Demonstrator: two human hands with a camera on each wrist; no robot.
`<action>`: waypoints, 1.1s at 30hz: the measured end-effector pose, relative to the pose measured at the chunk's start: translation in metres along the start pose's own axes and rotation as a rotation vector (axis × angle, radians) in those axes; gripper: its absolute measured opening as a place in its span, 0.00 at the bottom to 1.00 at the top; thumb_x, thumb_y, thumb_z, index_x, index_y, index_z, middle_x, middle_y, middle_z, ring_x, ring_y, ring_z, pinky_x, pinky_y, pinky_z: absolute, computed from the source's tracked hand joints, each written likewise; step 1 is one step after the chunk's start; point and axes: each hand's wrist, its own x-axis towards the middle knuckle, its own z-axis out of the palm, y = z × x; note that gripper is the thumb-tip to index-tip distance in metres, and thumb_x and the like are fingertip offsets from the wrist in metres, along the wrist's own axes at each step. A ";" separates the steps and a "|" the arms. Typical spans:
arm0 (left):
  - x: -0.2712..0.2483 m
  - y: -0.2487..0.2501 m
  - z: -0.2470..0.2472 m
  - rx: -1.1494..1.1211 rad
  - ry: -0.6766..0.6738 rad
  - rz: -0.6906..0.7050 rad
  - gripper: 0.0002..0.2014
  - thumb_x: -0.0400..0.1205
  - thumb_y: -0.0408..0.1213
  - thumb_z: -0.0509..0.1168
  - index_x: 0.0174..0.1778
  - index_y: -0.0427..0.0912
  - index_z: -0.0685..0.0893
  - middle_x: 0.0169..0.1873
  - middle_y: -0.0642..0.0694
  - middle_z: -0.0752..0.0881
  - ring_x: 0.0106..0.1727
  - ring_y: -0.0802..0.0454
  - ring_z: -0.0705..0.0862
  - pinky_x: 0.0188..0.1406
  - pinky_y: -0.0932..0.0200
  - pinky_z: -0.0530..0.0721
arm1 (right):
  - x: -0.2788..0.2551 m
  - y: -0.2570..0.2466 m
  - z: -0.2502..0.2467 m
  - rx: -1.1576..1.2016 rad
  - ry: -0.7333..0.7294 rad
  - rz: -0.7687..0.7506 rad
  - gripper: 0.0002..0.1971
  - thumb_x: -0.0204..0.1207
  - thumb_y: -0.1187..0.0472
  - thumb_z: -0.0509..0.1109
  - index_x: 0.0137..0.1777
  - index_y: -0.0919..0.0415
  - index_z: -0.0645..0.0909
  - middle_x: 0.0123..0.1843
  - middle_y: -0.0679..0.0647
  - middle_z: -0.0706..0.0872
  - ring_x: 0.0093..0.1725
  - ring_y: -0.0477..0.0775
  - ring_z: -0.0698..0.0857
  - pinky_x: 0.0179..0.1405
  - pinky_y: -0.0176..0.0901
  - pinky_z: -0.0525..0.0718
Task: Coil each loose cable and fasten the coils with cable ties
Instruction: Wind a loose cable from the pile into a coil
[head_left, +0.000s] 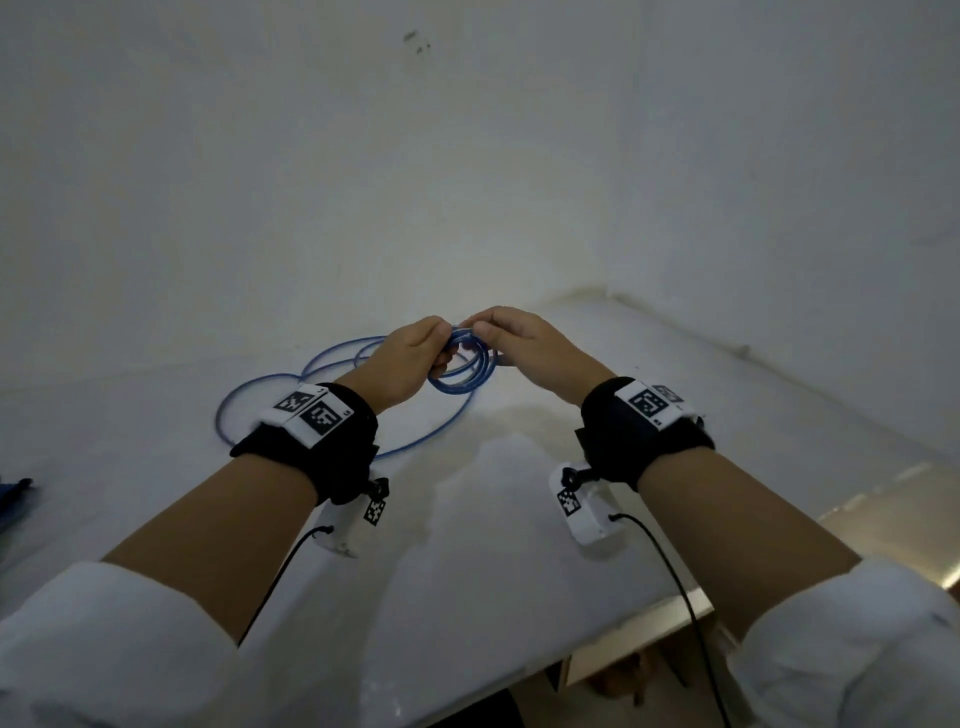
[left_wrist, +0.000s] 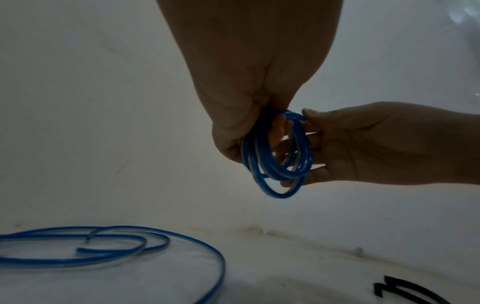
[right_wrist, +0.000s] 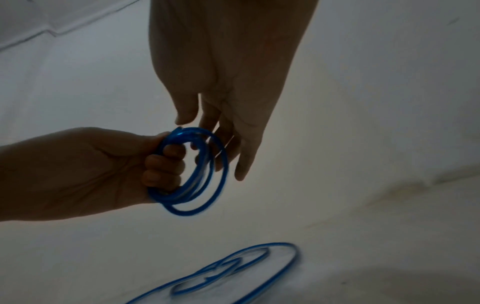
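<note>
White sleeves (head_left: 93, 639) and bare forearms with black wrist straps (head_left: 322, 441) fill the near field above a white table (head_left: 467, 571). Left hand (head_left: 402, 364), fingers curled, grips a small coil of blue cable (head_left: 462, 364) held above the table at centre; its fingers pass through the coil's loops (right_wrist: 192, 170). Right hand (head_left: 524, 348), fingers fairly straight, pinches the coil's top between thumb and forefinger (left_wrist: 311, 115). Uncoiled cable lies in wide loose loops (head_left: 270, 400) on the table, left of and beneath the hands. Two black cable ties (left_wrist: 405, 292) lie near on the table.
</note>
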 end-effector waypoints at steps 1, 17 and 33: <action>0.004 -0.001 0.007 0.009 0.004 0.005 0.16 0.88 0.31 0.46 0.35 0.40 0.70 0.29 0.45 0.70 0.25 0.60 0.69 0.27 0.70 0.69 | -0.005 0.004 -0.013 -0.039 0.014 0.052 0.13 0.85 0.58 0.59 0.60 0.63 0.81 0.53 0.57 0.85 0.52 0.49 0.82 0.52 0.44 0.80; 0.024 -0.014 0.048 0.163 0.007 0.025 0.17 0.88 0.37 0.47 0.34 0.46 0.72 0.34 0.42 0.74 0.31 0.50 0.68 0.39 0.51 0.69 | -0.064 0.079 -0.114 -0.972 -0.413 0.490 0.11 0.70 0.74 0.72 0.49 0.63 0.88 0.46 0.54 0.82 0.46 0.50 0.78 0.33 0.29 0.74; 0.013 -0.028 0.015 0.180 0.133 -0.039 0.17 0.88 0.39 0.47 0.35 0.47 0.72 0.32 0.47 0.75 0.33 0.49 0.71 0.41 0.48 0.71 | -0.038 0.067 -0.089 -0.725 -0.030 0.132 0.03 0.77 0.66 0.69 0.45 0.64 0.85 0.38 0.45 0.77 0.39 0.51 0.81 0.38 0.36 0.75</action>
